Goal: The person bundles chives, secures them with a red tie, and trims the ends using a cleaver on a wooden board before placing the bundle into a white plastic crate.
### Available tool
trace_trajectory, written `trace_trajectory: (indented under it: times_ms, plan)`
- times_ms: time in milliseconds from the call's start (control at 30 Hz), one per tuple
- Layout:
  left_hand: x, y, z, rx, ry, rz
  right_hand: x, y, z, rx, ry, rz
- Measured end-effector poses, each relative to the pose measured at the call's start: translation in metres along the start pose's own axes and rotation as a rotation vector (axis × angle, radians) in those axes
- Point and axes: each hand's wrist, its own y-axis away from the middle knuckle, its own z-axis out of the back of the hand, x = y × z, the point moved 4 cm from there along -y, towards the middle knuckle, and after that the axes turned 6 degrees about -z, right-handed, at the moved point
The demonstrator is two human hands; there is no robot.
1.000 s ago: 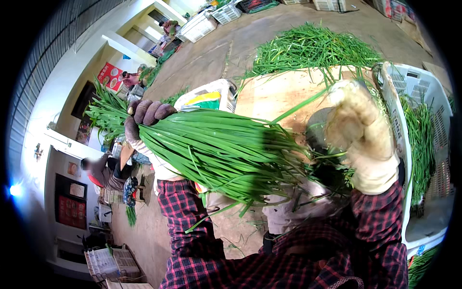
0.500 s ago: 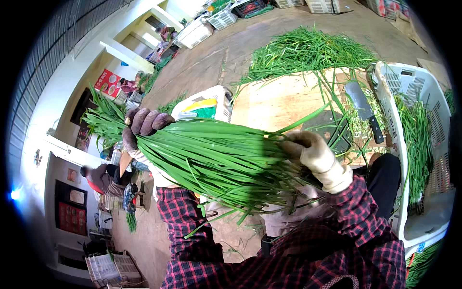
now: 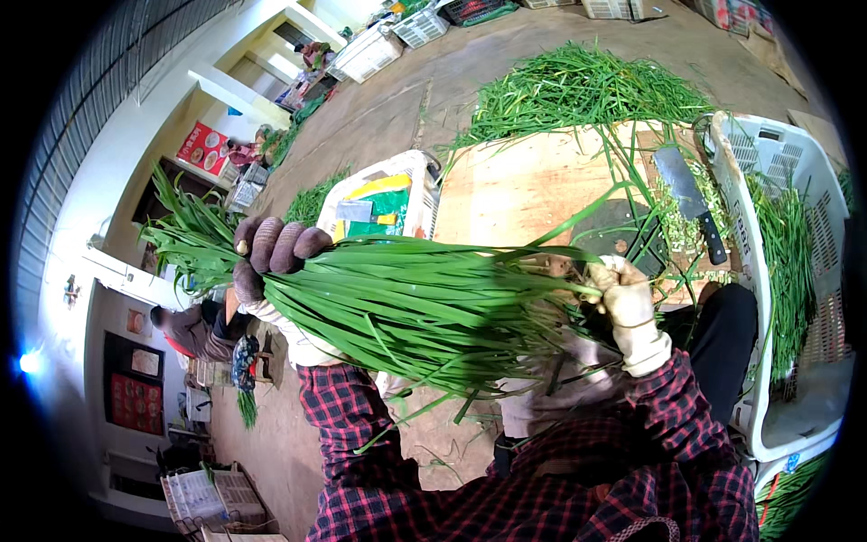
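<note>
A large bunch of green garlic chives (image 3: 424,303) lies across in front of me, leaf tips to the left and stem ends to the right. My left hand (image 3: 278,253), in a dark stained glove, is wrapped round the bunch nearer its leafy end. At the stem ends, my right hand (image 3: 628,303) in a cream glove has its fingers curled and pinched on a few pale stems. Behind the bunch is a wooden board (image 3: 528,185), with a cleaver (image 3: 691,203) lying on its right side among chopped bits.
A heap of loose chives (image 3: 582,90) lies beyond the board. To the right stands a white plastic crate (image 3: 754,298) holding more chives. A white basket (image 3: 420,185) with a yellow and green packet sits left of the board. Other people (image 3: 194,334) sit further left.
My right hand has moved to the right, away from the bunch's body, with pale stems now showing at its fingers. My left hand keeps its grip, shifted only slightly.
</note>
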Motion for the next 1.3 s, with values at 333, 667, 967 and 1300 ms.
trace_trajectory:
  times_ms: [333, 667, 967, 1300]
  plan:
    - [-0.057, 0.002, 0.002, 0.163, -0.036, 0.029, 0.117, -0.08, 0.181, -0.552, 1.261, 0.349]
    - [-0.013, -0.008, -0.013, 0.119, 0.012, 0.096, 0.083, 0.015, -0.092, 0.547, 0.526, 0.466]
    - [-0.037, -0.001, 0.01, 0.205, 0.011, 0.052, 0.047, -0.013, 0.027, 0.149, 0.185, -0.056]
    - [-0.037, -0.014, -0.036, 0.504, 0.11, 0.127, 0.134, -0.027, -0.039, 0.176, 0.845, 0.543]
